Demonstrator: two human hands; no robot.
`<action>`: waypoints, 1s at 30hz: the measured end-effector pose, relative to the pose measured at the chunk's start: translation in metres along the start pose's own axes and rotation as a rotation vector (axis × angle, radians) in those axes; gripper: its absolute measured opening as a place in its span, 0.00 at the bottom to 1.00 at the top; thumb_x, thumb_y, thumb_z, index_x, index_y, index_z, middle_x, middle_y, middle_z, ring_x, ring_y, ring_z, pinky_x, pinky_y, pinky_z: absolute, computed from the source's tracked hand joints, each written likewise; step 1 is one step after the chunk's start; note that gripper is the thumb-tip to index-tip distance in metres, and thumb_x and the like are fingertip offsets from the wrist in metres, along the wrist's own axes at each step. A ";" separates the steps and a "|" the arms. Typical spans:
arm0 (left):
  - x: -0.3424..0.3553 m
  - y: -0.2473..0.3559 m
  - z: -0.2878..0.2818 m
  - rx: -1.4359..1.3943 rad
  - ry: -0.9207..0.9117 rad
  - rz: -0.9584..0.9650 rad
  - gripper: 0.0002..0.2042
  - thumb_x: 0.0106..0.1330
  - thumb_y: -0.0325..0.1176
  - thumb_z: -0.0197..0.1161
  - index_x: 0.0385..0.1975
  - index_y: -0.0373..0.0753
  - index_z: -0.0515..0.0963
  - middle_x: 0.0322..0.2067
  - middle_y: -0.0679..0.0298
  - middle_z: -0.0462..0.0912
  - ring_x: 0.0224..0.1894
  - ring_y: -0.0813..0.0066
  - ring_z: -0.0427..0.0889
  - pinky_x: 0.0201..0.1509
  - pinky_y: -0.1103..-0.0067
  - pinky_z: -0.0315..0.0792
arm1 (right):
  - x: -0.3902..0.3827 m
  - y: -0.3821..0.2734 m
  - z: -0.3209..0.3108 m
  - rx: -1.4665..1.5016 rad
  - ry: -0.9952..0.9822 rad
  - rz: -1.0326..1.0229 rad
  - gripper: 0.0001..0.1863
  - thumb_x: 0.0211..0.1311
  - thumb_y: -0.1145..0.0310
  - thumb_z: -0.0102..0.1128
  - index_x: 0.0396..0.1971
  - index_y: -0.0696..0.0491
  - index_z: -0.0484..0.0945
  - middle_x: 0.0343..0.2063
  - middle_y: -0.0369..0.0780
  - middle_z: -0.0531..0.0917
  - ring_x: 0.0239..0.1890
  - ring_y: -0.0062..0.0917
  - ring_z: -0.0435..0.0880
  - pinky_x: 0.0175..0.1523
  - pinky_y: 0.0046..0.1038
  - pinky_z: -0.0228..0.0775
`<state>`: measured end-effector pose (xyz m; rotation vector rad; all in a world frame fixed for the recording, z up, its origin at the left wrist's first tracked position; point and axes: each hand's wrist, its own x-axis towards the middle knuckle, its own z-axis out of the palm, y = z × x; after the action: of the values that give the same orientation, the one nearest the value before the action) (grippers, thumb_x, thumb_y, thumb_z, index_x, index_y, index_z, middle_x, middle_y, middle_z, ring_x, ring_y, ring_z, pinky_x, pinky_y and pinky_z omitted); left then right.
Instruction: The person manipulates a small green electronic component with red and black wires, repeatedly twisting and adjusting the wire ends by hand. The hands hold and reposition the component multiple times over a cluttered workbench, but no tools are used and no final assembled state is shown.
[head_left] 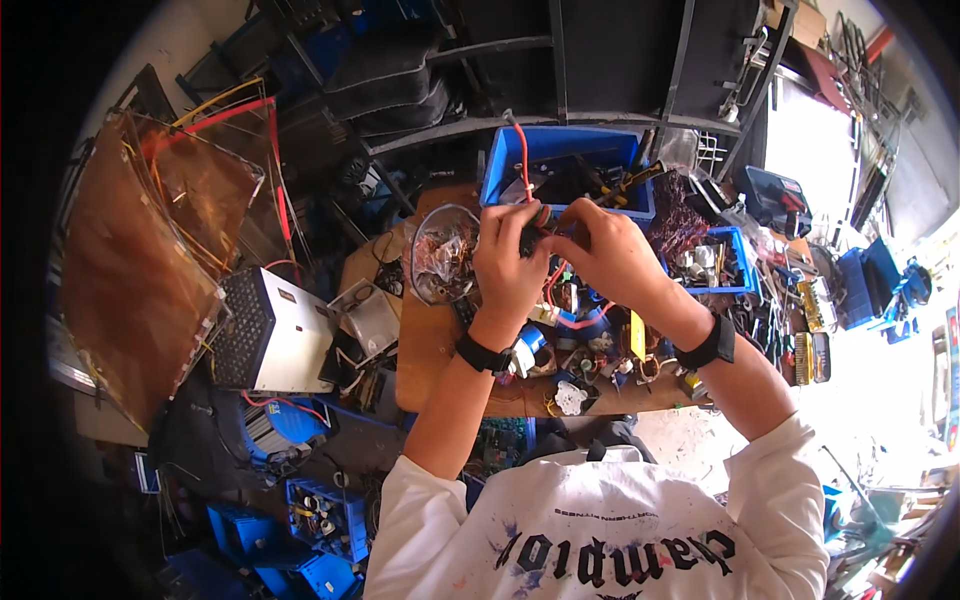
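A thick red cable [524, 160] with a metal lug at its top end stands up out of my left hand [508, 262]. The fingers of that hand are closed round the cable's lower part. My right hand [612, 250] is pinched up close beside it, its fingertips meeting the left ones at a small dark piece [532, 238]. Fingers cover most of that piece, so its kind and what exactly the right hand grips do not show. Thinner red wire [585, 322] loops below the hands over the cluttered bench. Both wrists wear black bands.
Behind the hands stands a blue bin [500, 165] of tools. A clear bowl [415, 270] of wires sits to the left on the wooden table [425, 375]. To the right is a smaller blue tray [745, 270] of parts. A white metal case [290, 345] stands further left.
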<state>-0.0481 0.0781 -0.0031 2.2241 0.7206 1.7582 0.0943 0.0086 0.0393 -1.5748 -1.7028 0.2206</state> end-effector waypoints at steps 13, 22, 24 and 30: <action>-0.008 -0.010 0.017 -0.345 -0.071 -0.309 0.17 0.56 0.15 0.66 0.43 0.36 0.69 0.45 0.56 0.77 0.45 0.70 0.80 0.45 0.76 0.77 | -0.007 0.006 -0.004 -0.060 -0.128 0.120 0.14 0.60 0.57 0.60 0.30 0.52 0.85 0.23 0.46 0.84 0.31 0.45 0.84 0.38 0.42 0.76; -0.005 -0.007 0.009 -0.836 -0.173 -0.494 0.13 0.66 0.17 0.60 0.45 0.36 0.65 0.48 0.55 0.77 0.49 0.73 0.79 0.58 0.76 0.72 | -0.012 0.007 -0.001 0.075 0.139 0.196 0.09 0.59 0.64 0.62 0.31 0.53 0.85 0.21 0.44 0.84 0.25 0.42 0.84 0.32 0.37 0.75; -0.003 -0.004 0.008 -0.883 -0.122 -0.466 0.15 0.66 0.19 0.63 0.47 0.36 0.64 0.51 0.50 0.78 0.49 0.73 0.79 0.58 0.76 0.72 | -0.012 0.005 -0.003 0.076 0.122 0.215 0.09 0.59 0.64 0.63 0.31 0.53 0.85 0.22 0.44 0.85 0.24 0.40 0.84 0.31 0.36 0.74; 0.005 0.011 -0.001 -1.066 -0.159 -0.579 0.19 0.62 0.18 0.66 0.49 0.36 0.67 0.48 0.53 0.80 0.52 0.65 0.81 0.57 0.73 0.77 | -0.018 0.013 0.003 0.267 0.163 0.178 0.09 0.60 0.66 0.65 0.35 0.55 0.86 0.23 0.43 0.85 0.22 0.27 0.83 0.29 0.27 0.72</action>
<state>-0.0454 0.0705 0.0064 1.2344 0.2251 1.1959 0.1011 -0.0042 0.0218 -1.5002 -1.3495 0.3824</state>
